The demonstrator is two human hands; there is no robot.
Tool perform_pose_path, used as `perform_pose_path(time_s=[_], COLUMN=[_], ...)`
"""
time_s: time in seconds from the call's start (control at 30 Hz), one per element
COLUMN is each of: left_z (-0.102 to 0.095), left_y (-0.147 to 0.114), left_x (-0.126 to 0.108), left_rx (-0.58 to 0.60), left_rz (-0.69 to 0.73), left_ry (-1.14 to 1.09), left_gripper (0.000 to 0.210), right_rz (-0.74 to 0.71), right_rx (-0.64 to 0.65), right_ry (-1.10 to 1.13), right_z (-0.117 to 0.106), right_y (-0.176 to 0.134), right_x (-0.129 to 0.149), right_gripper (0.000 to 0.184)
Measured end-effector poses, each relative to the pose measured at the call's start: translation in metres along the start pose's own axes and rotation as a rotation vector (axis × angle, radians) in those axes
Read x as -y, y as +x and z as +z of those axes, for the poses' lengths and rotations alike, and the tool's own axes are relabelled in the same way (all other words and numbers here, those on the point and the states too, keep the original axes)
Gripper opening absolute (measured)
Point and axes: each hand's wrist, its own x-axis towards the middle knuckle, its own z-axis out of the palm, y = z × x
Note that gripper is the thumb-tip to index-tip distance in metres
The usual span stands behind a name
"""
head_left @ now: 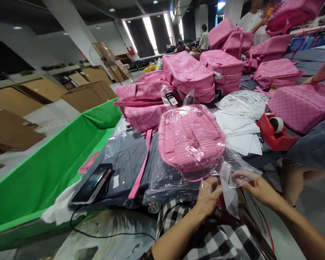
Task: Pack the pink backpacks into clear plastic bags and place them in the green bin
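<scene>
Several cardboard boxes (89, 97) stood at far left, beyond a green cloth bin (51, 159) running alongside the dark-covered tabletop (128, 159). At the tabletop's left edge lay a black phone-like device (93, 182) with a cable (111, 235) trailing below it. Next right, a pink strap (142, 166) hung toward the near edge from the piled backpacks (188, 72). Centre: 1 pink backpack (192, 139) inside a clear plastic bag (165, 184), at the near edge, in front of the pile. Left hand (208, 195) was at the bag's near side, fingers bent by the film; could not tell whether they were clamped on it. A whitish translucent strip (229, 187) hung between the 2 hands. White papers (241, 130) lay beyond. Right hand (256, 186): fingers partly veiled by film, grip could not be told. Farther right, a red tape dispenser (271, 139) sat near a pink checked bag (300, 104).
</scene>
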Motion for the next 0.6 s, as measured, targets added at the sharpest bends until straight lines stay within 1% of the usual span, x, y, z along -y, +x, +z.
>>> perform_pose_path(time_s=[0.03, 0.07, 0.1, 0.13, 0.17, 0.23, 0.27, 0.3, 0.4, 0.5, 0.53, 0.6], left_z=[0.002, 0.005, 0.008, 0.012, 0.016, 0.022, 0.025, 0.027, 0.033, 0.039, 0.039, 0.033], left_y=[0.003, 0.005, 0.007, 0.01, 0.012, 0.018, 0.021, 0.024, 0.031, 0.03, 0.029, 0.024], left_x=[-0.004, -0.006, -0.007, -0.008, -0.007, -0.003, -0.001, 0.002, 0.008, 0.011, 0.011, 0.011], left_rx=[0.018, 0.018, 0.006, -0.001, 0.004, 0.04, 0.06, 0.078, 0.113, 0.153, 0.181, 0.251], left_rz=[-0.006, -0.009, -0.013, -0.027, -0.047, -0.091, -0.106, -0.115, -0.12, -0.083, -0.043, 0.099], left_ry=[-0.025, -0.032, -0.028, -0.033, -0.044, -0.064, -0.069, -0.072, -0.098, -0.099, -0.082, -0.008], left_gripper=[0.022, 0.023, 0.023, 0.024, 0.025, 0.026, 0.027, 0.028, 0.032, 0.032, 0.031, 0.028], right_rz=[-0.036, -0.073, -0.112, -0.16, -0.213, -0.326, -0.374, -0.403, -0.375, -0.379, -0.394, -0.414], right_rx=[-0.002, -0.029, -0.089, -0.172, -0.259, -0.395, -0.426, -0.431, -0.394, -0.357, -0.352, -0.331], right_ry=[-0.028, -0.081, -0.159, -0.25, -0.339, -0.452, -0.465, -0.455, -0.381, -0.396, -0.42, -0.459], right_z=[0.007, 0.017, 0.027, 0.037, 0.046, 0.056, 0.057, 0.057, 0.056, 0.059, 0.061, 0.066], right_y=[-0.009, -0.018, -0.026, -0.033, -0.039, -0.049, -0.053, -0.058, -0.075, -0.091, -0.094, -0.097], right_x=[0.003, 0.006, 0.006, 0.005, 0.003, -0.005, -0.01, -0.015, -0.031, -0.049, -0.054, -0.064], right_gripper=[0.057, 0.073, 0.086, 0.093, 0.089, 0.059, 0.047, 0.042, 0.044, 0.06, 0.067, 0.076])
